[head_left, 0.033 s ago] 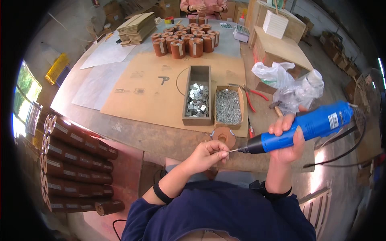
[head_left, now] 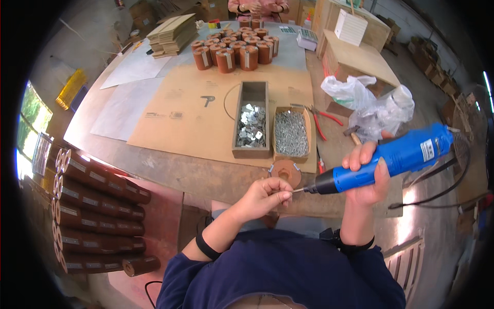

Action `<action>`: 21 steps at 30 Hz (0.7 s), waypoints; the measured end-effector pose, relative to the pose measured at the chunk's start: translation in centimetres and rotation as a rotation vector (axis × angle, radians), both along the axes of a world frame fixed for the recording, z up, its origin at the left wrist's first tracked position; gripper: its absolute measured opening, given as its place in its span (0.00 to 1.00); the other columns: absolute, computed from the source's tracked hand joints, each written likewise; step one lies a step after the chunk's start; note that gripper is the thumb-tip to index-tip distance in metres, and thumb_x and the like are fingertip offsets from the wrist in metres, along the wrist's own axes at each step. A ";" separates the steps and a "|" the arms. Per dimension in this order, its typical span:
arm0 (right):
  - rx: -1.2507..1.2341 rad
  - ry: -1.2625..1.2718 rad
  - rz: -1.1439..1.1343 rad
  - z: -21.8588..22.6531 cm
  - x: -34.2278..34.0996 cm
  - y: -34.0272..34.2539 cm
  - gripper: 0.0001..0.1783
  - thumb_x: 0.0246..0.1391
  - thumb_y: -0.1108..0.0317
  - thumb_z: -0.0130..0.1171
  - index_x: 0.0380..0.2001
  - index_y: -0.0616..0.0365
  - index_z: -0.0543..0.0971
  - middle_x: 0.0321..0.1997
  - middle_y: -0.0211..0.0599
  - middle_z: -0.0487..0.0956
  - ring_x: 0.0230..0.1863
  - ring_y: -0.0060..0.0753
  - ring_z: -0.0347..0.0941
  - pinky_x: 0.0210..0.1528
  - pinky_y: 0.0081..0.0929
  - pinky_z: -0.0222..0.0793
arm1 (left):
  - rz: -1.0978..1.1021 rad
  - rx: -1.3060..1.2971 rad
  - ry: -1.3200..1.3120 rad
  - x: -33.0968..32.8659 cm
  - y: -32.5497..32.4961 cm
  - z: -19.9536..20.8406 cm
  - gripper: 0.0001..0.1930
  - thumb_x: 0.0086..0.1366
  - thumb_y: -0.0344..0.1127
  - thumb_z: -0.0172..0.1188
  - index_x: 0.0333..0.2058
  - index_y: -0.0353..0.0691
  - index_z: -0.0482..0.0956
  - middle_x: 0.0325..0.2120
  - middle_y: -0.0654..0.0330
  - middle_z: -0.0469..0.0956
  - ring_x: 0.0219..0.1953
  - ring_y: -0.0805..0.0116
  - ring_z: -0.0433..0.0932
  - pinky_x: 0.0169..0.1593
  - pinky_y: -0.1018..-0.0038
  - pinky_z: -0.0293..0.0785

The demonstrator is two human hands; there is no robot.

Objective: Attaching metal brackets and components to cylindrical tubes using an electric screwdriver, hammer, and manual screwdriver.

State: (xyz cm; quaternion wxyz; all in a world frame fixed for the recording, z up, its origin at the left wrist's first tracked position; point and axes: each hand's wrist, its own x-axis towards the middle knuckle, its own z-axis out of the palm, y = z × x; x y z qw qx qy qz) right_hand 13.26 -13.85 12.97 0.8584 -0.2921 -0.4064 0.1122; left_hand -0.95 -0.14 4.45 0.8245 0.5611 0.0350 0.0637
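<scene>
My right hand [head_left: 371, 192] was wrapped around the driver [head_left: 404, 157], while the finger and thumb of my left hand [head_left: 266, 199] pinched the tip of its bit [head_left: 299, 190]; whether they held anything else, I could not tell. The roll [head_left: 286, 171] lay at the edge of the table [head_left: 200, 177], just beyond the bit. I judged it best to keep the driver steady and unpowered while my fingertips were there, pinching lightly, in line.

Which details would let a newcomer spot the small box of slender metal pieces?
On the table, a large brown cardboard sheet carries a long grey tray toward its right side. The box stands just right of that tray. Shorter than the tray, it holds slender metal pieces, not flat plates.
</scene>
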 end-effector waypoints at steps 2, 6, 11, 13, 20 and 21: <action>0.042 0.046 0.093 0.5 -0.2 0.5 0.32 0.46 0.67 0.51 0.55 0.55 0.52 0.28 0.36 0.68 0.27 0.31 0.68 0.33 0.31 0.68 | 0.006 0.053 0.026 0.0 0.2 0.4 0.04 0.60 0.27 0.51 0.32 0.33 0.71 0.25 0.65 0.72 0.28 0.80 0.70 0.34 0.83 0.69; -0.008 0.005 0.159 1.6 -0.9 1.3 0.35 0.43 0.72 0.55 0.54 0.58 0.51 0.27 0.38 0.69 0.26 0.31 0.69 0.31 0.31 0.68 | 0.004 0.078 0.023 0.0 0.6 0.2 0.04 0.60 0.28 0.51 0.32 0.33 0.71 0.23 0.66 0.71 0.27 0.80 0.69 0.34 0.83 0.68; -0.042 -0.049 0.221 2.0 -1.3 1.7 0.35 0.43 0.72 0.54 0.54 0.58 0.51 0.26 0.37 0.69 0.24 0.31 0.69 0.31 0.31 0.68 | -0.061 0.059 0.006 -0.3 1.2 0.0 0.04 0.61 0.29 0.49 0.31 0.34 0.71 0.22 0.66 0.71 0.26 0.80 0.68 0.32 0.83 0.66; -0.046 -0.059 0.226 2.2 -1.4 1.7 0.34 0.43 0.73 0.54 0.54 0.58 0.51 0.25 0.37 0.69 0.24 0.31 0.69 0.31 0.30 0.68 | -0.084 0.033 -0.006 -0.3 1.1 0.2 0.05 0.61 0.29 0.50 0.31 0.34 0.71 0.22 0.67 0.71 0.26 0.81 0.68 0.33 0.83 0.67; -0.215 -0.136 -0.037 2.1 -1.4 2.8 0.30 0.46 0.71 0.48 0.54 0.60 0.52 0.27 0.38 0.68 0.25 0.30 0.67 0.30 0.30 0.67 | 0.144 0.553 -0.190 0.0 1.1 0.7 0.08 0.54 0.26 0.56 0.34 0.33 0.72 0.33 0.58 0.73 0.38 0.69 0.70 0.45 0.74 0.65; -0.216 -0.134 -0.037 1.8 -1.3 2.9 0.30 0.46 0.71 0.48 0.54 0.60 0.52 0.27 0.38 0.68 0.25 0.30 0.67 0.30 0.30 0.67 | 0.203 0.720 -0.192 0.0 1.1 0.8 0.11 0.51 0.24 0.57 0.36 0.35 0.73 0.37 0.57 0.71 0.43 0.64 0.67 0.47 0.71 0.64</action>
